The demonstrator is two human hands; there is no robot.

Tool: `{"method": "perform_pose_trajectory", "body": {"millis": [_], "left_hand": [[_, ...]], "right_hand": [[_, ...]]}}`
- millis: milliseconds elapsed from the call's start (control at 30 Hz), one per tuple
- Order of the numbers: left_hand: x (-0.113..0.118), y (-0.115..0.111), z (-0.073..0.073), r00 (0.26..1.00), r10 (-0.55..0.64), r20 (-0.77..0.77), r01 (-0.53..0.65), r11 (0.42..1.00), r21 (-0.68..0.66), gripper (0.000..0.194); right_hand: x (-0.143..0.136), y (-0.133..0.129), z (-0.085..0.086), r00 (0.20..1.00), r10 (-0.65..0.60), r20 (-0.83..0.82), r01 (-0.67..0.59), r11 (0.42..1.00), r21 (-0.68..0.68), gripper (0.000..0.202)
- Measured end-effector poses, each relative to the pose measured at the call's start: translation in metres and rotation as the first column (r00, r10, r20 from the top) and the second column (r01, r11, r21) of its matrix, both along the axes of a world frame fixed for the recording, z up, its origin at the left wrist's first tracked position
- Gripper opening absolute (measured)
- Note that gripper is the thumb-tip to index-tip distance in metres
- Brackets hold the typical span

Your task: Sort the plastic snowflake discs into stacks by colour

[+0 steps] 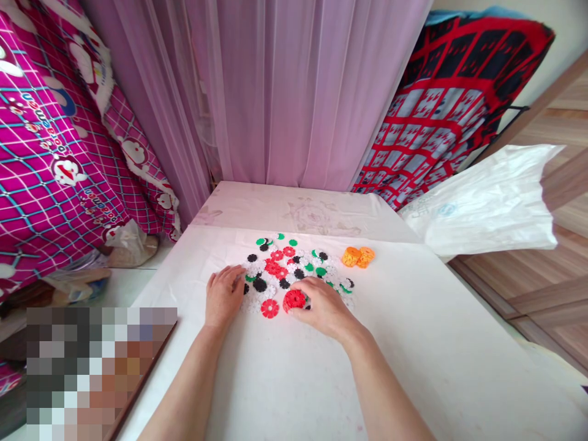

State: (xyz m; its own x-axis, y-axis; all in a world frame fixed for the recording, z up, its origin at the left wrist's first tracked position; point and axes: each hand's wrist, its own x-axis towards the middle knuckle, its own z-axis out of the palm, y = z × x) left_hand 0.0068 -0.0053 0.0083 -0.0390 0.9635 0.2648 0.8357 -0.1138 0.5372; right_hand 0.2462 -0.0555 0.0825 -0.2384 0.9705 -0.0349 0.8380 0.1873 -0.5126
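A scattered pile of notched plastic snowflake discs, in white, black, green and red, spreads over the middle of the table. My right hand (324, 304) is closed around a short stack of red snowflake discs (294, 299), gripped between thumb and fingers at the pile's near side. Just left of that stack lies a single red disc (269, 308). My left hand (225, 296) rests at the pile's left edge, fingers stretched and slightly curved, beside a black disc (260, 285). Its fingertips partly cover the discs there. Further back, more red discs (272, 266) lie among white ones.
Two stacks of orange discs (352, 256) stand right of the pile on the white-covered table (285, 380). A white plastic bag (491, 202) hangs at the table's right edge. Purple curtains (294, 92) close off the back; a pink patterned cloth (68, 135) hangs left.
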Motion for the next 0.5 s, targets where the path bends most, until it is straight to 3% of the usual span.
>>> {"method": "perform_pose_trajectory", "body": {"millis": [233,500], "left_hand": [[0.0002,-0.0001,0.0007,1.000,0.008,0.010,-0.008,1.000,-0.023,0.030],[-0.0003,-0.0004,0.0006,1.000,0.001,0.017,-0.001,1.000,-0.020,0.030]], "right_hand": [[0.0017,0.0000,-0.0010,0.999,-0.010,0.040,0.010,1.000,-0.001,0.044],[0.0059,-0.0017,0.0041,0.994,-0.033,0.102,0.035,0.999,-0.019,0.026]]}}
